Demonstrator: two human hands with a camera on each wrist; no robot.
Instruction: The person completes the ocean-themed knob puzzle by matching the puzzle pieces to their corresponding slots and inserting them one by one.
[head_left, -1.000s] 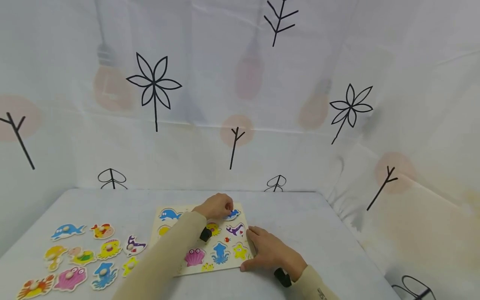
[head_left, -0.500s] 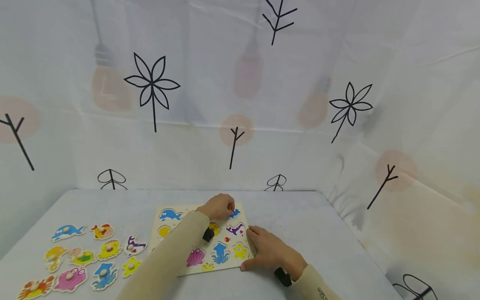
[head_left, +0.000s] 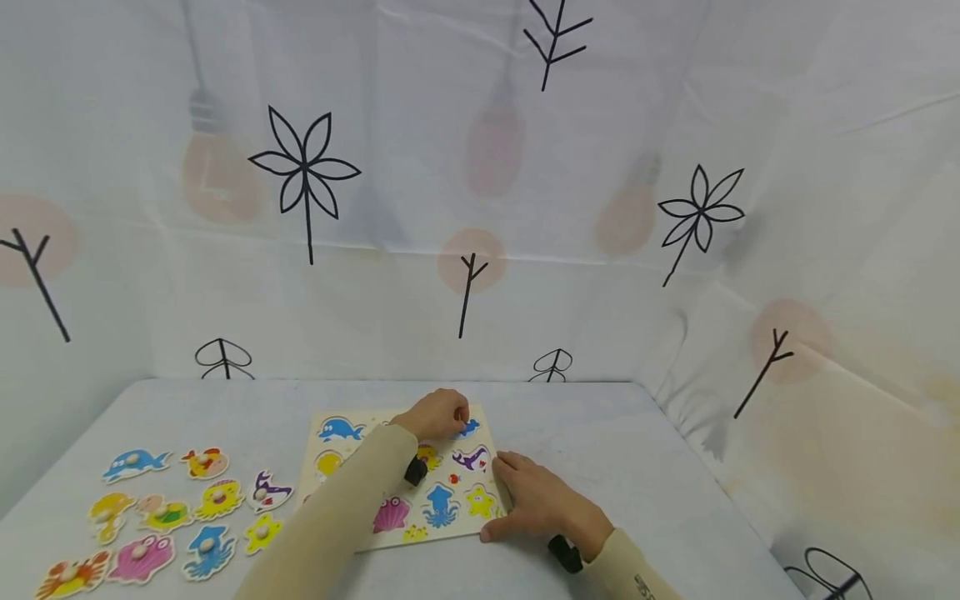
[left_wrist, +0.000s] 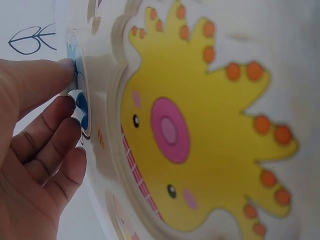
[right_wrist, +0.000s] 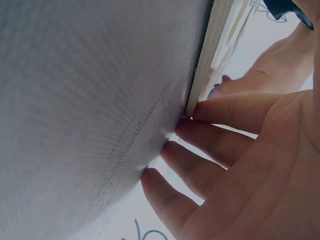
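My left hand [head_left: 437,414] reaches over the far right corner of a wooden puzzle board [head_left: 363,538] in the head view. Thumb and fingers pinch a blue sea-animal puzzle piece [left_wrist: 79,107], which lies against the board at its blue slot; the fingers hide its knob. Close by in the left wrist view is the board's yellow octopus picture [left_wrist: 200,130]. My right hand [head_left: 542,502] rests along the board's right edge, thumb and fingers spread. Its fingertips meet the table, and one touches the board's side [right_wrist: 204,65] in the right wrist view.
Several knobbed pieces lie left of the board, among them a blue whale [head_left: 135,463], a pink shell [head_left: 142,557], a blue squid [head_left: 207,551], a yellow star [head_left: 262,532] and a crab [head_left: 72,574]. A patterned cloth [head_left: 390,317] hangs behind the white table [head_left: 585,433].
My left hand has shifted slightly right over the blue piece, now covering more of it. The right hand and the board hold their place.
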